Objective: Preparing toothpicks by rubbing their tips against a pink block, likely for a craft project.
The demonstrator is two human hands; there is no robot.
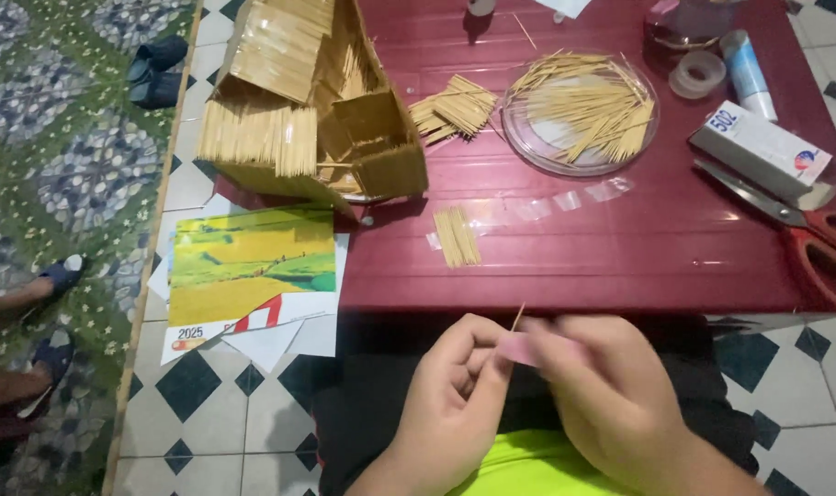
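- The table (620, 248) is dark red, plain;
- the toothpicks (457, 236) and the model house (299, 101) are pale yellow-tan;
- the scissors (827, 248) have red handles;
- the strip (521, 349) between the fingers is pink;
- the floor tiles (216, 413) are white with dark blue diamonds;
- the calendar (253, 266) shows yellow-green fields.

Bare table strip (620, 248) lies open between toothpick bundle (457, 237) and scissors (804, 234).
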